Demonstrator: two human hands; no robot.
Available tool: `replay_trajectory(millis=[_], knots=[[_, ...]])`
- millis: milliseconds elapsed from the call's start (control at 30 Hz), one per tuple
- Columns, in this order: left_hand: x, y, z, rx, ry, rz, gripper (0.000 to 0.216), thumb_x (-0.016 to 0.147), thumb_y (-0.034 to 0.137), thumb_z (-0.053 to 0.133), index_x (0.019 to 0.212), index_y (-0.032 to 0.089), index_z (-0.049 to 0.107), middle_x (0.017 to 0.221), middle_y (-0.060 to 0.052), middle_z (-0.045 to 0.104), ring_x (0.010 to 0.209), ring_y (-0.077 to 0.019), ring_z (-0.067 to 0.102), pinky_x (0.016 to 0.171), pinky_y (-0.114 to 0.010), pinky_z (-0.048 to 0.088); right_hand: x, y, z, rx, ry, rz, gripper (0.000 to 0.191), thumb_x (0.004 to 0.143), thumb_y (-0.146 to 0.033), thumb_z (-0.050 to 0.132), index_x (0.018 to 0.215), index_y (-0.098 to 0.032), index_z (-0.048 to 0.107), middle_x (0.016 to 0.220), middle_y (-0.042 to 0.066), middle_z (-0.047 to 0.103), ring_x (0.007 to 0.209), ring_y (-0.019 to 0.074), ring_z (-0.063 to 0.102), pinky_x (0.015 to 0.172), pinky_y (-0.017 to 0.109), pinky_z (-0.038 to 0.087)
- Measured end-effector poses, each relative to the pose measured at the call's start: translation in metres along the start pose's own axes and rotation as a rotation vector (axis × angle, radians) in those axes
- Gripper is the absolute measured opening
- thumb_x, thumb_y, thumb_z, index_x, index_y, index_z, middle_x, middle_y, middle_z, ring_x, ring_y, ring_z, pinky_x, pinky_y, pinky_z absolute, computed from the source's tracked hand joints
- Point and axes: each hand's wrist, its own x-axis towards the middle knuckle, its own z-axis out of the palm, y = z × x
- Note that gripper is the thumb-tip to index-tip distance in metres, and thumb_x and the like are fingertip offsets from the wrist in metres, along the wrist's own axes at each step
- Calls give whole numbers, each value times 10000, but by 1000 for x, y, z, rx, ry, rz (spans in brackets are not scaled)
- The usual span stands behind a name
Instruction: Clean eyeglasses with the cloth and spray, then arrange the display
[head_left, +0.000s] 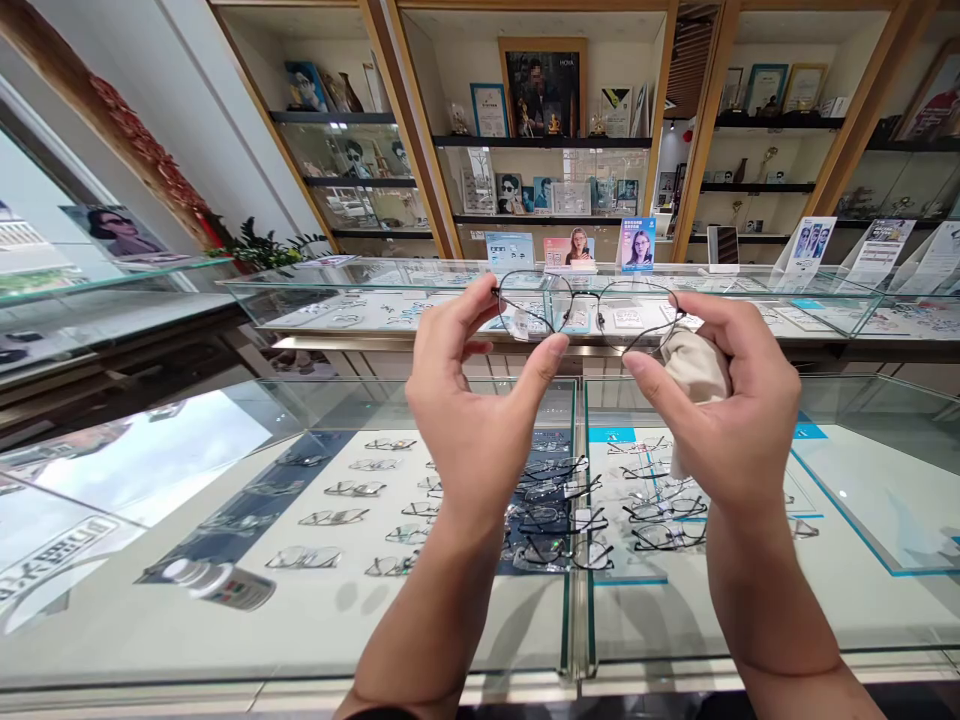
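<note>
Two bare forearms [435, 610] are stretching across two adjoining glass display cases [300, 650] before you. At left, one white bottle [232, 585] is resting on the glass. Your left hand [476, 410] is pinching one side of a single pair of thin-rimmed eyeglasses [586, 294] between thumb and index finger, the two round lenses facing you above the cases. Your right hand [735, 420] is pinching the other side likewise, also holding one beige cloth [697, 365].
</note>
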Motion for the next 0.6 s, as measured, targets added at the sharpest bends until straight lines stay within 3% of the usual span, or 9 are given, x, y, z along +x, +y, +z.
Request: replay_trajectory(millis=[300,600], knots=[[0,-11,6,-44,-50,-4,567,882,485,817,1382,284,639,1360,-98,689,1288,-282,676,1020,-408,606,-4,3,1,-27,-20,25,398,978,-406,712,1347,-305,600,1138,85,723,973,293,716,854,489,669],[-1,-9,10,-67,-14,-6,579,866,487,836,1364,287,618,1399,-102,654,1272,-276,684,1051,-425,601,-4,0,2,-53,-17,19,385,977,-377,709,1340,-311,599,1167,81,715,974,297,716,868,486,666]])
